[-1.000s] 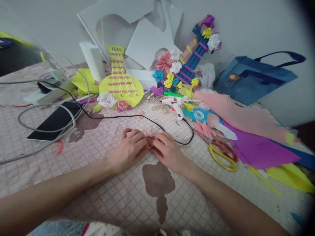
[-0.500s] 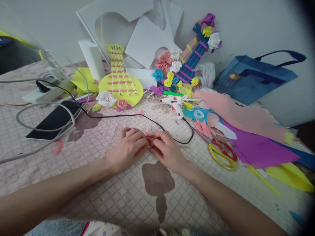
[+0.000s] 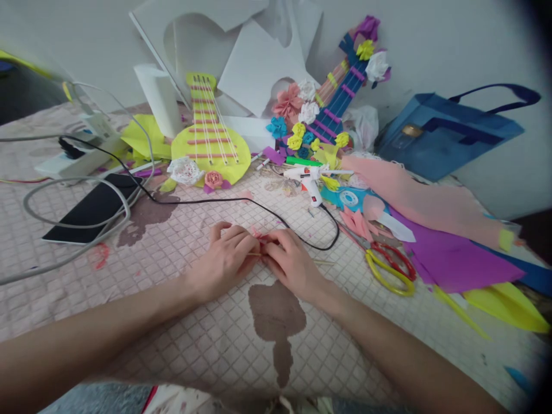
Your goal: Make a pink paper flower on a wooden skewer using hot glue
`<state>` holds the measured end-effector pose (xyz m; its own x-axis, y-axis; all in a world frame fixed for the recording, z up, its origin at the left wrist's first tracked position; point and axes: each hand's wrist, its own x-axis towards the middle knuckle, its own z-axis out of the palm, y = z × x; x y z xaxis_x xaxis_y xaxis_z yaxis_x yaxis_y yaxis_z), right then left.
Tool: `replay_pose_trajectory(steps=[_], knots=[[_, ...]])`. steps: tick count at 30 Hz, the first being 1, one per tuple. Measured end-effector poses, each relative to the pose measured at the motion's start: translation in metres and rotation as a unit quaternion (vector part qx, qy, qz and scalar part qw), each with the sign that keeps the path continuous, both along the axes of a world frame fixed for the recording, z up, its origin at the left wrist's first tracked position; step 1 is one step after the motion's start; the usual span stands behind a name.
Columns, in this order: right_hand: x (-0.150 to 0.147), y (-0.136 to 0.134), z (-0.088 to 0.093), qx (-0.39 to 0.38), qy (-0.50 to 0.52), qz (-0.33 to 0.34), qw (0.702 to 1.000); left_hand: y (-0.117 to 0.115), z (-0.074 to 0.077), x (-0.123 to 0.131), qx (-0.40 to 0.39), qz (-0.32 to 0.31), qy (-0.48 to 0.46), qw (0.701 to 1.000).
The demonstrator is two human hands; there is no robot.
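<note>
While both hands (image 3: 235, 253) pinch pink paper (image 3: 257, 233), a blue bag (image 3: 457, 150) stands far right.

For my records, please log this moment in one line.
Left hand, right hand: holding pink piece | glue gun: lying beyond | scissors: right

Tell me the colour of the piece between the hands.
The piece is pink, partly hidden; best in the head view.

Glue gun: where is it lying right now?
In the head view, the white glue gun lies just right of centre, beyond the right hand, between the green stick and the turquoise paper.
</note>
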<state>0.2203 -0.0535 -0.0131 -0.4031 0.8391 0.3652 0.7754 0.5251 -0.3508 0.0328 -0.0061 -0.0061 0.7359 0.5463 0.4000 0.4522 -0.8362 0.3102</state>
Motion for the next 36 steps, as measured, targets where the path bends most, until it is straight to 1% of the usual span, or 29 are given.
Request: replay_pose_trajectory(steps=[5, 10, 13, 18, 22, 28, 36], knots=[[-0.001, 0.000, -0.001, 0.001, -0.005, -0.005, 1.000, 0.001, 0.000, 0.000, 0.026, -0.017, -0.006, 1.000], [-0.001, -0.001, -0.001, 0.001, 0.000, -0.005, 1.000, 0.003, -0.001, -0.003, 0.067, -0.048, -0.035, 0.996], [-0.001, -0.001, 0.000, -0.003, 0.007, -0.004, 1.000, 0.001, 0.000, -0.005, 0.079, -0.041, -0.032, 0.996], [0.000, -0.002, -0.001, -0.004, 0.005, 0.006, 1.000, -0.004, 0.002, -0.007, 0.091, -0.010, -0.001, 0.996], [0.001, -0.003, -0.004, 0.001, 0.004, 0.006, 1.000, -0.007, 0.004, -0.006, 0.107, 0.012, -0.002, 0.994], [0.001, -0.004, -0.003, 0.005, -0.006, 0.010, 1.000, -0.010, 0.003, -0.005, 0.100, 0.016, 0.020, 0.995], [-0.002, -0.003, -0.004, 0.022, -0.019, 0.017, 0.999, -0.011, 0.001, -0.005, 0.056, 0.020, 0.021, 0.998]])
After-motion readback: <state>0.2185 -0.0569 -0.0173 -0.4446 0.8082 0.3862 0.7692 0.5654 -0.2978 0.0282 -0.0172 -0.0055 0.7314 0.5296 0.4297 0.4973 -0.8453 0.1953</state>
